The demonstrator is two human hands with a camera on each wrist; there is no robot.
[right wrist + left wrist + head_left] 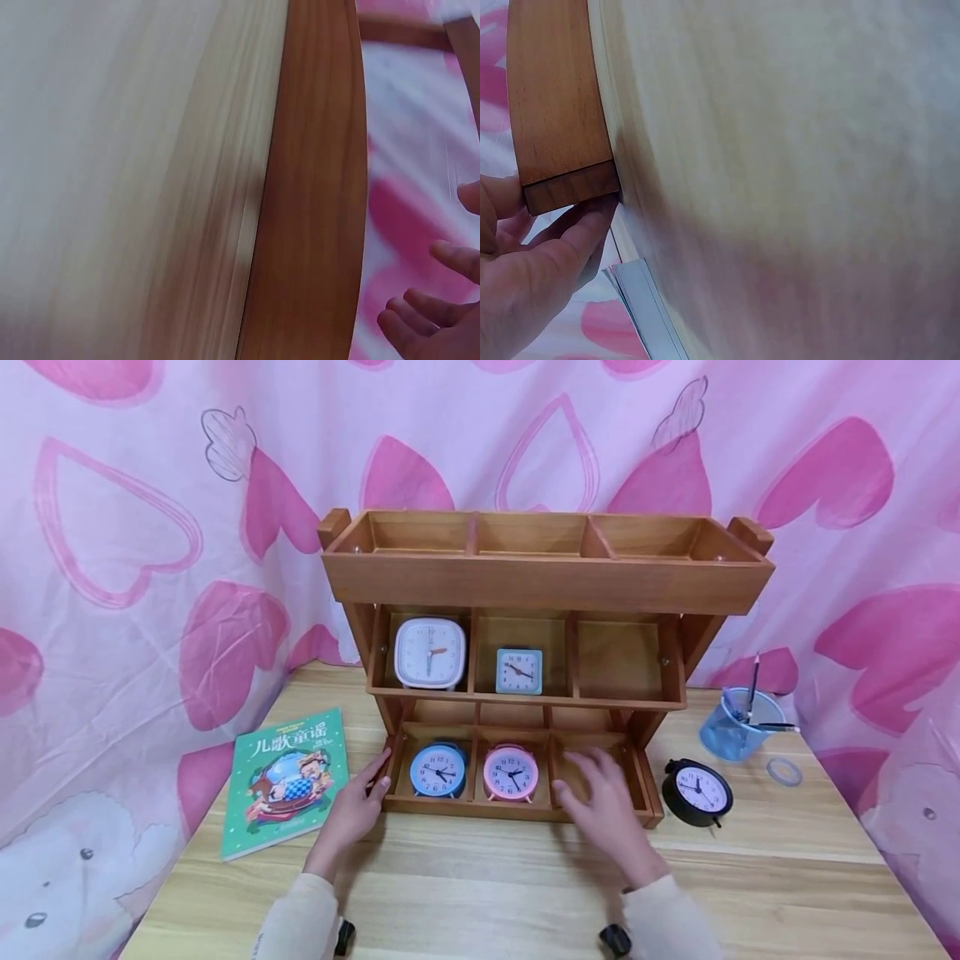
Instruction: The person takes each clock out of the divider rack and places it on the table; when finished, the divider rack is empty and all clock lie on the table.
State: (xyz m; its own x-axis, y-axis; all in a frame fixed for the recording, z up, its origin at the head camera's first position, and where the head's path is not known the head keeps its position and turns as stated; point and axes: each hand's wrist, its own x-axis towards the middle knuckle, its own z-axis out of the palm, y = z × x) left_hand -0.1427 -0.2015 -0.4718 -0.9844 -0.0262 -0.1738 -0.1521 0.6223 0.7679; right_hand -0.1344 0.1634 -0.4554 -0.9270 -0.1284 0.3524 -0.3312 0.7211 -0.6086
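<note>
A three-tier wooden desk shelf (pixel 547 585) stands on the table. My left hand (pixel 356 810) grips the left end of its bottom tier, thumb on one side of the corner and fingers on the other in the left wrist view. My right hand (pixel 603 797), fingers spread and holding nothing, is over the bottom right compartment. A blue round alarm clock (pixel 438 770) is in the bottom left compartment and a pink one (pixel 511 773) in the bottom middle. On the middle tier sit a white square clock (pixel 430 653) and a small light-blue square clock (pixel 519 672).
Right of the shelf, a black round alarm clock (pixel 697 792) leans back on the table. Behind it are a blue mesh pen cup (pixel 735 727) with pens and a clear ring (pixel 784 771). A green children's book (pixel 285 781) lies at the left. A pink heart-patterned curtain (pixel 465 427) hangs behind.
</note>
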